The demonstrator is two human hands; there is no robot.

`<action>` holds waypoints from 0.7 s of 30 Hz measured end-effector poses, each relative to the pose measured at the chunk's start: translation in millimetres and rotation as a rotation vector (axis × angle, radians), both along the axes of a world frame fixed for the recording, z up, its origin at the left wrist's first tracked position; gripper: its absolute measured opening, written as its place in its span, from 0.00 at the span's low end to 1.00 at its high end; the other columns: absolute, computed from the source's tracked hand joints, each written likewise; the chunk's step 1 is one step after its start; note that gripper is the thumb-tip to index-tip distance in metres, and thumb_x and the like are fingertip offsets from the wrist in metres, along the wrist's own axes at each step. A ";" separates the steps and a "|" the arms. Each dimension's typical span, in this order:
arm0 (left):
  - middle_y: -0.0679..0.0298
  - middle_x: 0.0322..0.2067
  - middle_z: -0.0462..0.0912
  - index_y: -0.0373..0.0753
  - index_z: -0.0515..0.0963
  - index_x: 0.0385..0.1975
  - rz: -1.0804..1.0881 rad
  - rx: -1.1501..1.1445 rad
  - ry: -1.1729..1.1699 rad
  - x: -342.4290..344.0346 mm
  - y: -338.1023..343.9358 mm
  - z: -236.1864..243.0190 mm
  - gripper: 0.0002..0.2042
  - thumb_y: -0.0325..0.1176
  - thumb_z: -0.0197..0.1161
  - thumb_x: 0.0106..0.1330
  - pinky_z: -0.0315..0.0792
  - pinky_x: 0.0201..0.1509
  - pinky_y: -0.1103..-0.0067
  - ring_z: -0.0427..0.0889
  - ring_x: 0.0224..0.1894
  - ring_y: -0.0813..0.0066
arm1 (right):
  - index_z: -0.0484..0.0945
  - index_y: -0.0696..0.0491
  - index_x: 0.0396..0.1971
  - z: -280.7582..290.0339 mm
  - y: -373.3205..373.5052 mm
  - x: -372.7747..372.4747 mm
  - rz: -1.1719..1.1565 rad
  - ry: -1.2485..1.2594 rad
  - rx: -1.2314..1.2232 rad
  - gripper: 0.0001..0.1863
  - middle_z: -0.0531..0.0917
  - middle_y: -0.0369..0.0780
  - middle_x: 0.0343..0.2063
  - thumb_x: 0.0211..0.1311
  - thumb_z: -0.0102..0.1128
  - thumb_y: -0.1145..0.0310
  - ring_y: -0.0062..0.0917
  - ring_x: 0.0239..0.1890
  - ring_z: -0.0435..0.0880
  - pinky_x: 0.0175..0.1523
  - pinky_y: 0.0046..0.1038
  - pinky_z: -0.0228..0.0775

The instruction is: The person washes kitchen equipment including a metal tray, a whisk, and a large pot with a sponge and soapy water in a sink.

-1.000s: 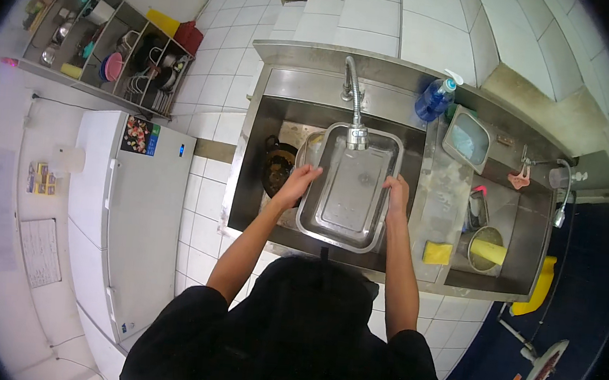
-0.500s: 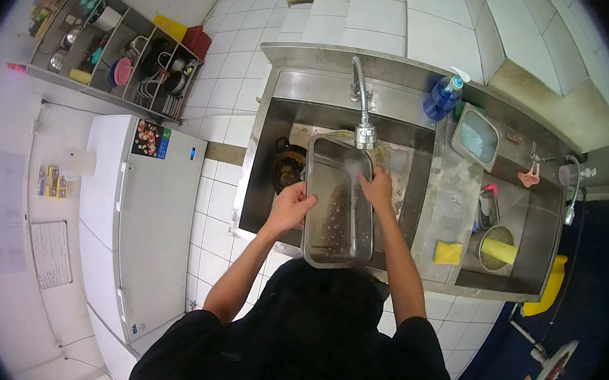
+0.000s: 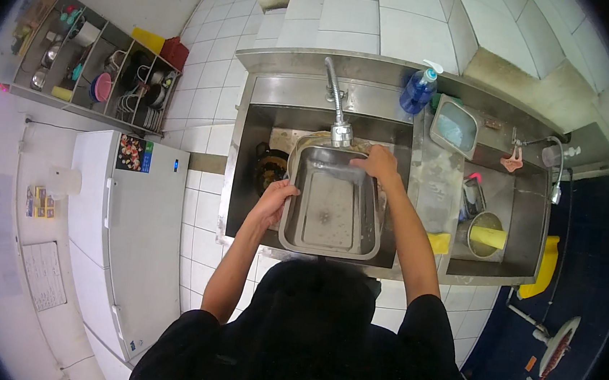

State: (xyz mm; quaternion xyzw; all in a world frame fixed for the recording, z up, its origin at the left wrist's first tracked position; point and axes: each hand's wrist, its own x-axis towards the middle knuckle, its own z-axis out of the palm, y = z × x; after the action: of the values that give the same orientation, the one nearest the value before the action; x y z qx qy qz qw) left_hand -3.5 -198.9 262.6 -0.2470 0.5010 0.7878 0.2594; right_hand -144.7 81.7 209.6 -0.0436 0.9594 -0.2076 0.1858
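Observation:
A rectangular metal baking pan (image 3: 332,210) is held over the left sink basin (image 3: 249,138), its inside facing up. My left hand (image 3: 272,202) is closed on the pan's left edge, thumb over the rim. At the far right corner, my right hand (image 3: 380,164) grips the rim with the thumb inside. Just beyond the pan hangs the flexible faucet's spray head (image 3: 341,134); I cannot make out running water. A dark, two-handled wok (image 3: 271,169) sits in the basin left of the pan. Part of a round pan shows behind the held one.
A blue pump bottle (image 3: 418,91) stands on the back ledge. Right of the basin are a metal tray (image 3: 455,127) holding bluish liquid and a yellow sponge (image 3: 439,242). The right basin holds a round pot (image 3: 475,242) and a yellow cloth (image 3: 489,237). A white refrigerator (image 3: 143,234) stands left.
The pan has turned from tilted sideways to facing up, showing its whole inside. Both hands still hold it. The view has shifted, so the sink appears farther left.

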 end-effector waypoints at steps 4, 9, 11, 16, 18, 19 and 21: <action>0.65 0.31 0.83 0.35 0.78 0.38 0.012 -0.003 0.058 -4.6 5.4 15.7 0.08 0.23 0.55 0.61 0.78 0.33 0.81 0.81 0.26 0.80 | 0.83 0.59 0.41 10.6 -5.9 -3.0 -0.053 0.127 -0.098 0.33 0.84 0.50 0.42 0.48 0.71 0.42 0.43 0.48 0.82 0.52 0.39 0.73; 0.65 0.33 0.84 0.33 0.78 0.40 0.043 -0.029 0.112 -3.9 0.3 12.7 0.10 0.21 0.54 0.60 0.76 0.38 0.81 0.81 0.31 0.81 | 0.81 0.59 0.43 -2.6 2.2 -17.4 -0.075 0.077 -0.318 0.26 0.83 0.49 0.41 0.57 0.66 0.50 0.40 0.48 0.83 0.51 0.38 0.73; 0.66 0.33 0.83 0.33 0.78 0.40 0.077 -0.079 0.185 8.2 -9.4 5.5 0.10 0.21 0.53 0.60 0.75 0.37 0.82 0.80 0.31 0.82 | 0.81 0.59 0.42 7.5 -9.5 -11.5 -0.090 0.045 -0.513 0.24 0.83 0.48 0.40 0.58 0.65 0.52 0.40 0.46 0.82 0.50 0.37 0.73; 0.74 0.27 0.79 0.33 0.78 0.37 0.027 -0.363 0.476 28.4 10.8 14.1 0.07 0.20 0.56 0.61 0.65 0.31 0.89 0.72 0.27 0.91 | 0.77 0.59 0.39 -28.2 -20.8 4.6 -0.143 0.099 -0.731 0.17 0.80 0.47 0.34 0.62 0.62 0.58 0.41 0.39 0.80 0.46 0.36 0.70; 0.78 0.22 0.72 0.36 0.75 0.30 0.037 -0.456 0.501 38.7 8.7 -4.2 0.02 0.21 0.57 0.62 0.57 0.27 0.89 0.65 0.24 0.93 | 0.73 0.59 0.37 -28.1 -38.8 12.6 -0.204 0.433 -0.665 0.15 0.77 0.48 0.33 0.65 0.59 0.61 0.44 0.35 0.77 0.42 0.39 0.68; 0.79 0.21 0.67 0.38 0.71 0.27 0.042 -0.501 0.524 42.9 8.7 -10.1 0.05 0.22 0.58 0.63 0.55 0.26 0.88 0.61 0.23 0.93 | 0.73 0.59 0.37 -29.0 -41.2 12.3 -0.203 0.428 -0.673 0.15 0.77 0.48 0.33 0.65 0.59 0.61 0.44 0.35 0.77 0.42 0.39 0.68; 0.79 0.20 0.56 0.42 0.62 0.22 0.063 -0.643 0.538 44.6 4.7 -32.8 0.13 0.23 0.59 0.63 0.51 0.25 0.85 0.55 0.23 0.90 | 0.70 0.59 0.37 -25.5 -45.3 8.9 -0.251 0.460 -0.724 0.12 0.74 0.49 0.32 0.66 0.57 0.65 0.47 0.36 0.75 0.41 0.42 0.66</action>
State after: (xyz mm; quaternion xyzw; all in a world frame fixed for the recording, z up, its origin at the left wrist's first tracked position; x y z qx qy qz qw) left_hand 41.1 -194.2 229.8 -0.1160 0.7634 0.6354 0.0047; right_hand -135.8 36.4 184.0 -0.0341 0.8392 -0.5359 -0.0861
